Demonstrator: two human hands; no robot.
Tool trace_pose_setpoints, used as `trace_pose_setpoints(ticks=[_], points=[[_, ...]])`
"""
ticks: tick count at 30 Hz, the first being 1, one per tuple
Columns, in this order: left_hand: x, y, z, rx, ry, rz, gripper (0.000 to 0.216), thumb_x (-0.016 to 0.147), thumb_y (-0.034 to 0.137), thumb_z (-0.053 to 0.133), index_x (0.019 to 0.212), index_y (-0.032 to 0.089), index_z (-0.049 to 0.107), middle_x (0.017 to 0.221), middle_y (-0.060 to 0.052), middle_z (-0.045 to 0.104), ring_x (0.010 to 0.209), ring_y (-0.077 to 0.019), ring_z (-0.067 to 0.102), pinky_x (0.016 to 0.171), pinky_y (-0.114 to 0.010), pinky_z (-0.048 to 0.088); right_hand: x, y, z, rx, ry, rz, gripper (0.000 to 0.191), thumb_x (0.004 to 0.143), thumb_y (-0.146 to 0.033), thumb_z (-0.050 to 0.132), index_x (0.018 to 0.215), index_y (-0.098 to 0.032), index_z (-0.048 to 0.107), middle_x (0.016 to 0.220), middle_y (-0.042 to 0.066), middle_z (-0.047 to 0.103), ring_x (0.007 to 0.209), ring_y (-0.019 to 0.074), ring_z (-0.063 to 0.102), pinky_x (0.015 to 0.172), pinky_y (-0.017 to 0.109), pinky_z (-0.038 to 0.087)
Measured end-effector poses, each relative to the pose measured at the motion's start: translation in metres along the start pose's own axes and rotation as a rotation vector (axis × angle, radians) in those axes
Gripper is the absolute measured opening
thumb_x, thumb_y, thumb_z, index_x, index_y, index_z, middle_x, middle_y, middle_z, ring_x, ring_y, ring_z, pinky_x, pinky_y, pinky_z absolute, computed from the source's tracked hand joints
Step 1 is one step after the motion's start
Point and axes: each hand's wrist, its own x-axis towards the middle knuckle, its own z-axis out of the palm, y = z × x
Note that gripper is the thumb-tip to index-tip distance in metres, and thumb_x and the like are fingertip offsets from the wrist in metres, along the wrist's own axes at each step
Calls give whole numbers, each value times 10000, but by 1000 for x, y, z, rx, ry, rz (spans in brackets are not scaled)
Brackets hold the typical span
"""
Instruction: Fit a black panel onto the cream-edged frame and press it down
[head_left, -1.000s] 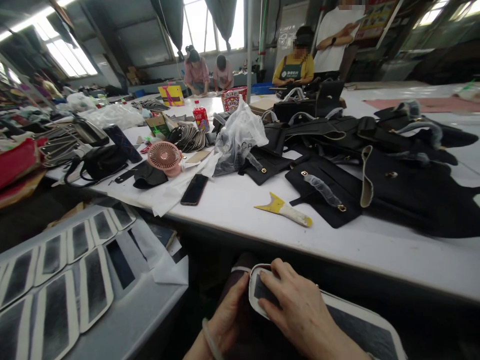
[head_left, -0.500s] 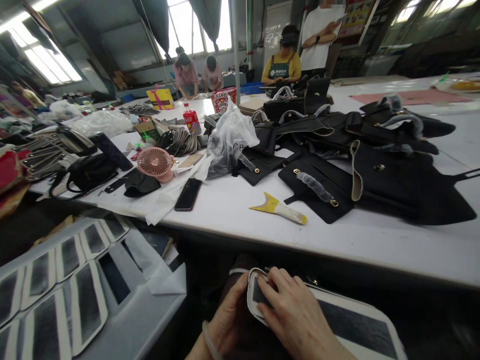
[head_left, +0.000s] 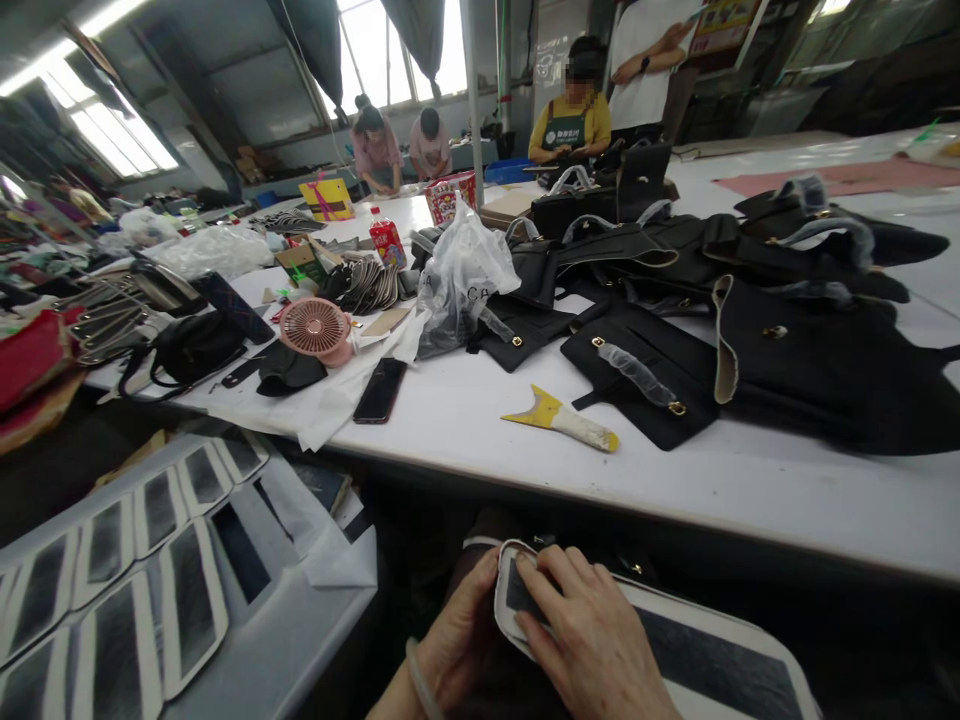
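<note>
In my lap, at the bottom of the view, lies a long flat panel [head_left: 705,650] with a dark middle and a white rounded border. My right hand [head_left: 592,640] lies on top of its near end, fingers pressing down on the dark part. My left hand [head_left: 457,640] curls round the panel's rounded end from the left, thumb against the white edge. A pale band sits on my left wrist.
A white table [head_left: 750,490] carries black bag parts [head_left: 825,360], a yellow-handled scraper [head_left: 562,418], a phone [head_left: 380,390], a pink fan [head_left: 315,328] and a plastic bag [head_left: 461,275]. Several similar panels [head_left: 142,590] lie on a grey surface at left. People work at the far end.
The view has shifted slightly. My hands stay on the panel's end with only small finger movements.
</note>
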Motion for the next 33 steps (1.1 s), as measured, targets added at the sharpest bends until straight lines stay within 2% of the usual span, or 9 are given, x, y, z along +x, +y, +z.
trace_pose_setpoints(ticks=[4,9,13,18,22,25,30,33], points=[[0,0,1,76,15,40,325,872,377,667,1102,150,703,1108,-68,711,1126,-240,592,1008,-297,397,0,0,0,-6,8,-13,426,715,-169,718,1112,-271,601,948,-3,656,836,239,577,707,388,405],[2,1,2,77,-34,75,301,888,343,635,1117,156,690,1133,-74,702,1138,-244,594,1025,-315,384,1,1,2,-23,7,-36,431,716,-177,715,1119,-272,597,948,-8,647,818,228,571,693,380,401],[3,2,4,92,-72,96,308,870,347,643,1111,159,681,1130,-79,699,1121,-257,603,1029,-345,379,0,1,5,-36,55,-42,451,691,-179,725,1115,-268,599,938,-10,641,811,226,568,683,377,385],[2,3,5,178,-81,112,320,897,333,591,1156,157,656,1123,-76,688,1124,-244,593,1025,-333,373,0,-1,3,-40,82,-48,453,681,-173,715,1112,-257,603,919,-7,642,791,222,563,685,375,370],[2,4,5,269,-68,145,344,879,348,597,1156,153,653,1131,-86,684,1128,-269,591,1023,-365,383,1,-2,1,-33,94,-46,442,670,-160,706,1092,-250,609,911,-8,642,788,219,564,689,371,359],[4,5,2,397,-24,198,388,877,396,588,1180,161,647,1182,-92,673,1181,-291,566,1069,-402,360,2,-3,3,-32,101,-39,449,663,-163,710,1091,-251,611,910,-7,646,790,222,563,698,373,357],[9,8,-13,786,97,341,409,876,436,586,1204,199,648,1352,-93,589,1310,-302,464,1158,-452,267,-1,-4,7,-15,129,4,483,628,-162,728,1090,-236,612,941,7,662,817,230,571,713,376,371],[12,9,-18,931,83,406,424,908,457,543,1263,235,611,1427,-73,528,1349,-278,428,1174,-436,256,0,-4,4,16,122,45,504,616,-155,729,1099,-231,604,927,2,665,814,236,580,720,385,395]])
